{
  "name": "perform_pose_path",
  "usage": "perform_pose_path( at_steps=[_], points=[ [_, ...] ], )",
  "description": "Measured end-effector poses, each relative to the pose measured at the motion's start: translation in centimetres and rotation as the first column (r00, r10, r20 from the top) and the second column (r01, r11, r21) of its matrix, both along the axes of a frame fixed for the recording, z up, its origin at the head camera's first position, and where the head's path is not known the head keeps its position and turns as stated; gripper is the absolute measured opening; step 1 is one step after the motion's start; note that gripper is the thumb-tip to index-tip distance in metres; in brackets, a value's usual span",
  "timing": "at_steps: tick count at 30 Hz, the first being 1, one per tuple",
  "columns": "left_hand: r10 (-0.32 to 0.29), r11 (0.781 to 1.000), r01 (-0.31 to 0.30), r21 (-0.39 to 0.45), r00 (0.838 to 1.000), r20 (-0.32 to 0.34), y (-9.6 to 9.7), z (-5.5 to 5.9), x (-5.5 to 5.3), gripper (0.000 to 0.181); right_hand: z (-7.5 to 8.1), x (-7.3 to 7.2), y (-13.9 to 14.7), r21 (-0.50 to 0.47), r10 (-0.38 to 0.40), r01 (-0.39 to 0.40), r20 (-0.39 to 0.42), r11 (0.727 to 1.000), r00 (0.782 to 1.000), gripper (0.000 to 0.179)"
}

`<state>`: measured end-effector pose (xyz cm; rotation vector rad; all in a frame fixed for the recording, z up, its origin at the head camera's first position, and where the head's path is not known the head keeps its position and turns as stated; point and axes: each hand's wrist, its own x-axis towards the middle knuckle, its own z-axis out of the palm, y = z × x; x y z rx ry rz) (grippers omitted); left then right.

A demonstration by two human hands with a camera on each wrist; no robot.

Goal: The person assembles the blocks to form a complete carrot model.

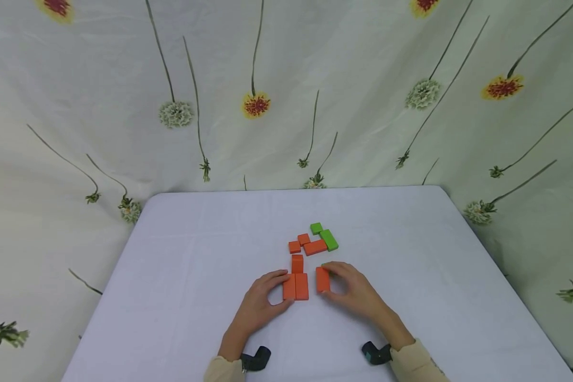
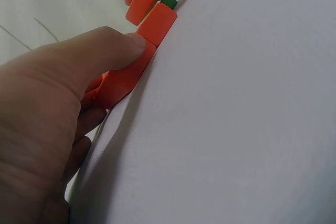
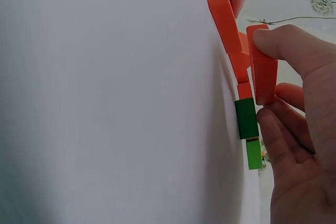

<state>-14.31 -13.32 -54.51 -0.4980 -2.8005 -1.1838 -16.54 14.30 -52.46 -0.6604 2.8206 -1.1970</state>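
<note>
My left hand (image 1: 262, 301) grips the left one of two orange blocks lying side by side, its thumb at the near end and fingers at the far end. The right-hand orange block (image 1: 302, 286) of that pair lies against it. Just beyond them stands another orange block (image 1: 297, 263). A short gap to the right, my right hand (image 1: 355, 289) pinches a separate orange block (image 1: 322, 279) between thumb and fingers. In the right wrist view this held block (image 3: 264, 72) is raised off the cloth. A green edge shows behind it in the head view, mostly hidden.
Farther back lie two small orange blocks, a longer orange block (image 1: 315, 247), a long green block (image 1: 329, 240) and a small green block (image 1: 317, 228). White cloth covers the table (image 1: 196, 254). A flowered curtain (image 1: 286, 63) hangs behind it.
</note>
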Motion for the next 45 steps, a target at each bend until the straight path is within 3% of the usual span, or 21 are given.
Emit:
perform_pose_path(
  at_steps=[14, 28, 45],
  points=[
    [0.001, 1.000, -0.001, 0.005, 1.000, -0.011, 0.0, -0.1, 0.0, 0.054, -0.4, 0.6, -1.3, -0.015, 0.088, -0.088, 0.016, 0.996, 0.996, 0.058],
    [0.008, 1.000, -0.008, -0.002, 1.000, -0.008, 0.1, -0.1, -0.1, 0.055, -1.3, 0.1, -1.6, -0.025, 0.105, -0.105, -0.037, 0.994, 0.994, 0.057],
    [0.027, 1.000, -0.028, -0.013, 1.000, -0.007, 0.4, 0.2, -0.1, 0.056, -1.1, -0.1, -1.7, -0.007, 0.091, -0.092, -0.009, 0.996, 0.996, 0.058]
  ],
)
